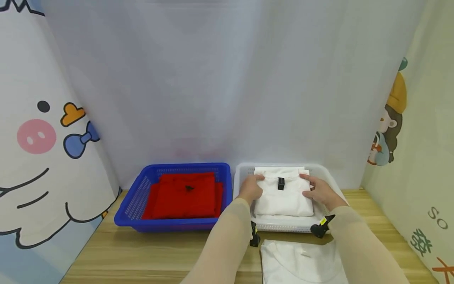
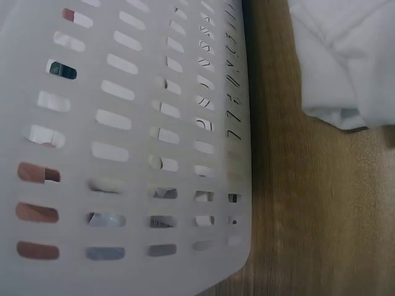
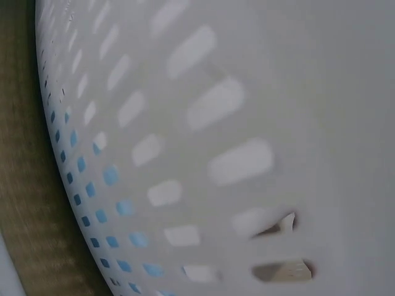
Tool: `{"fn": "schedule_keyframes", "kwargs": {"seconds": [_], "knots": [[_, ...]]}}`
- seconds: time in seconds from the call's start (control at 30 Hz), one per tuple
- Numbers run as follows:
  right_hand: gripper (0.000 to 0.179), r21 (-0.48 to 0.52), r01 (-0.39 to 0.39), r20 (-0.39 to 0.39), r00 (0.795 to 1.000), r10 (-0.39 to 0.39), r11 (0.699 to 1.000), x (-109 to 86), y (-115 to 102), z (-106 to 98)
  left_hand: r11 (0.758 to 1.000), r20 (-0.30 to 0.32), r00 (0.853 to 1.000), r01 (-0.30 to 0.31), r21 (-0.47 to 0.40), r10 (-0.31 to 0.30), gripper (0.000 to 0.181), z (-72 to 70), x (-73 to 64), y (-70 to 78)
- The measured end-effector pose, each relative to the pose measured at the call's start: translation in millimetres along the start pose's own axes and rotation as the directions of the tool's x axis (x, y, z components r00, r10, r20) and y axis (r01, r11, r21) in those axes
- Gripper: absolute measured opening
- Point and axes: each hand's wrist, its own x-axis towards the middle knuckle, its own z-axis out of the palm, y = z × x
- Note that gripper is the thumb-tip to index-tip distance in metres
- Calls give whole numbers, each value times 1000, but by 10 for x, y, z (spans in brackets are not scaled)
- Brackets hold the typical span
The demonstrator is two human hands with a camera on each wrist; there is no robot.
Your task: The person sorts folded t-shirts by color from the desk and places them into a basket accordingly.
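A folded white shirt point(image 1: 283, 200) with a black neck tag lies in the white basket point(image 1: 324, 173), over more white cloth at the back. My left hand point(image 1: 251, 188) touches its left edge near the collar, fingertips on the cloth. On the opposite edge my right hand point(image 1: 320, 192) rests with index finger and thumb spread apart on the fabric. Each wrist view looks at the slotted outside of the basket, the left wrist view at one wall point(image 2: 139, 132) and the right wrist view at another point(image 3: 185, 142); the hands themselves are hidden there.
A blue basket point(image 1: 170, 225) holding folded red shirts point(image 1: 184, 197) stands left of the white one. Another white shirt point(image 1: 301, 262) lies flat on the wooden table point(image 1: 159, 252) in front, partly under my right forearm. Curtains with cartoon prints enclose the table.
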Motion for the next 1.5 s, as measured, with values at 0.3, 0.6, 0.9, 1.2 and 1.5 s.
{"fn": "schedule_keyframes", "kwargs": {"seconds": [0.3,0.6,0.9,1.2,1.5], "knots": [[68,-81,-18,3,1000,19,997,-87,-18,148,1000,60,998,20,4,-20,55,-78,-156,-92],[64,-194,40,20,999,-37,980,-183,-79,217,995,99,995,11,96,-21,67,-86,-239,-172],[68,-196,8,34,999,-2,981,-222,-131,257,989,118,993,-23,144,6,71,-134,-298,-173],[70,-134,38,51,998,-32,990,-343,-279,61,986,169,985,-52,158,25,71,-360,-336,34],[71,-74,140,-15,990,-141,987,-701,-542,-322,968,205,957,-228,103,204,70,-749,-566,292]]}}
